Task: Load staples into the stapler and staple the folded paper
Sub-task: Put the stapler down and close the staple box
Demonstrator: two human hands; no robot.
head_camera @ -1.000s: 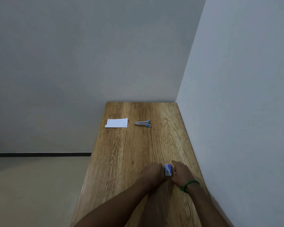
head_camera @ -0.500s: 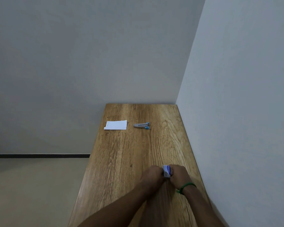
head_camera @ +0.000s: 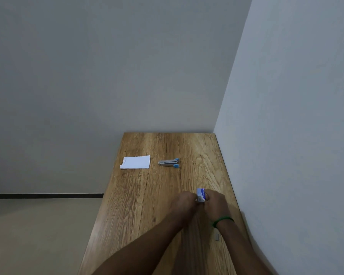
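Observation:
A small blue-and-white staple box point(head_camera: 200, 194) is held between my two hands near the table's right side. My left hand point(head_camera: 184, 202) grips its left end and my right hand point(head_camera: 214, 203), with a green band at the wrist, grips its right end. The box's lower part is hidden by my fingers. A grey strip of staples point(head_camera: 217, 236) lies on the table beside my right forearm. The silver stapler point(head_camera: 169, 162) with blue ends lies farther back, untouched. The folded white paper point(head_camera: 135, 162) lies to the stapler's left.
The wooden table point(head_camera: 147, 205) is narrow and runs away from me into a corner. A white wall point(head_camera: 296, 155) borders its right edge, close to my right arm. The table's left edge drops to a beige floor point(head_camera: 38, 235).
Both hands have stayed together on the staple box, shifting slightly. The camera has tilted a little, so the table sits lower in view. The staple strip beside my right forearm shows only now.

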